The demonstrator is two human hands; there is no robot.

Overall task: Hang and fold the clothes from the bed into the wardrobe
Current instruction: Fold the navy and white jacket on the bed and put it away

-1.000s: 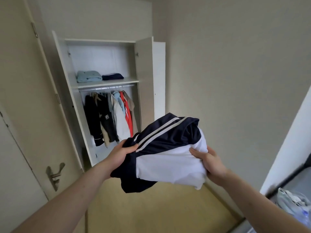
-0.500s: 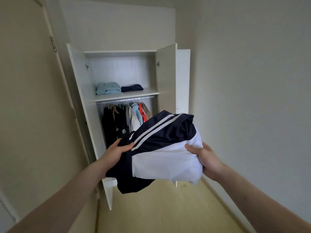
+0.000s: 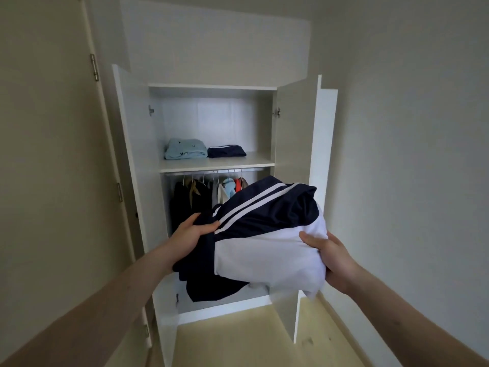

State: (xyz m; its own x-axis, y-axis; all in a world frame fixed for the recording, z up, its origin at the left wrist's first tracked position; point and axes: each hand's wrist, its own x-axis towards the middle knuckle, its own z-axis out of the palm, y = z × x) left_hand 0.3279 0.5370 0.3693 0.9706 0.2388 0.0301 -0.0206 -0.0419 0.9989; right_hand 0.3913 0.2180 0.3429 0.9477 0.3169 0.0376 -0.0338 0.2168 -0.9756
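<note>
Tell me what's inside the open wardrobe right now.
On the wardrobe shelf: a folded light-blue garment and a folded navy one. Below, clothes on hangers; the held navy-and-white garment hides their right part and the floor.

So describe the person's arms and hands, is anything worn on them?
Both forearms are bare as far as the view shows, with no sleeve in sight. The left hand and right hand wear no gloves; no watch, bracelet or ring shows.
</note>
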